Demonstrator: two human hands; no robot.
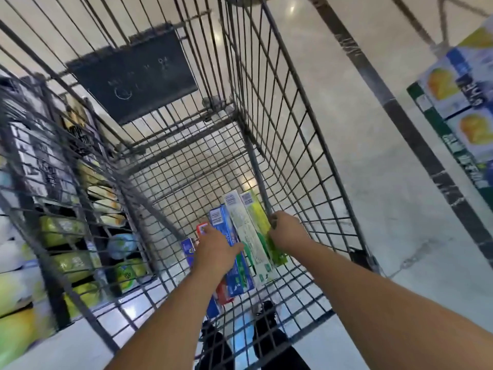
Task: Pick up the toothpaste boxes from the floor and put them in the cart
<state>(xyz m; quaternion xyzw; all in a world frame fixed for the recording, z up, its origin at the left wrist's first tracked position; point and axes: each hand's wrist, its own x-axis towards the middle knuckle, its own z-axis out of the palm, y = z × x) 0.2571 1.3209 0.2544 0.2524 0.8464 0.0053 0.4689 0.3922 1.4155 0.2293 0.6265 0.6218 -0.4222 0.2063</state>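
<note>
Both my arms reach down into the wire cart point(288, 108). Several toothpaste boxes lie side by side on its mesh floor. A blue box point(226, 228) and a red box point(202, 228) lie under my left hand point(216, 248), whose straight fingers rest flat across them. A white-and-green box point(244, 228) lies in the middle. My right hand point(286, 231) curls its fingers round the yellow-green box point(257, 214) at the cart's right wall. Another dark blue box point(188, 247) shows at the left of my left hand.
A dark sign panel point(133, 73) hangs on the cart's far end. Shelves with green and yellow packages point(66, 231) stand to the left, behind the cart wall. A stack of cartons point(464, 108) stands at the right on the pale floor point(373, 182). My dark shoes point(266, 316) show beneath the cart.
</note>
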